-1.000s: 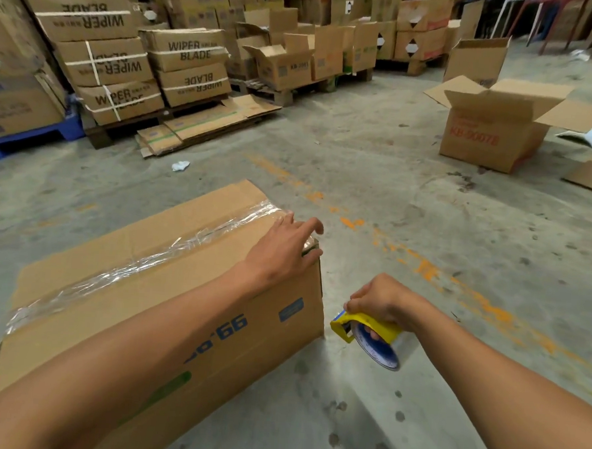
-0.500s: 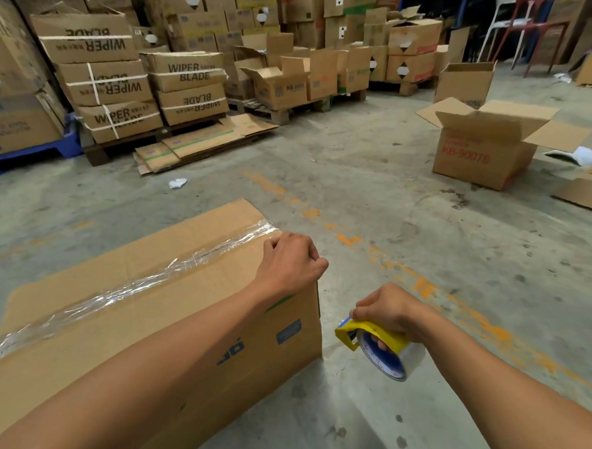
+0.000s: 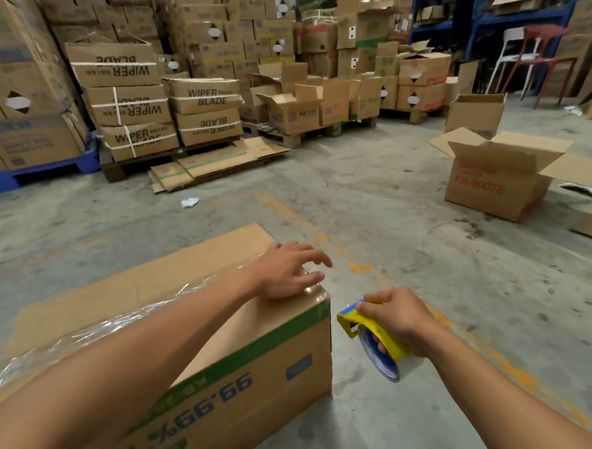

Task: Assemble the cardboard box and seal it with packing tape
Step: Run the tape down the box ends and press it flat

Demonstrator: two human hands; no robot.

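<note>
we saw a plain brown cardboard box with a green stripe along its upper side edge, dark blue print and a small blue label on the side, and a clear, shiny strip of tape wrinkled along its top. the tape dispenser was yellow with a blue tip, its roll printed blue and white inside. the floor was grey concrete with worn orange marks. another brown open box carried red lettering. the pallet was blue; the chair was red.
</note>
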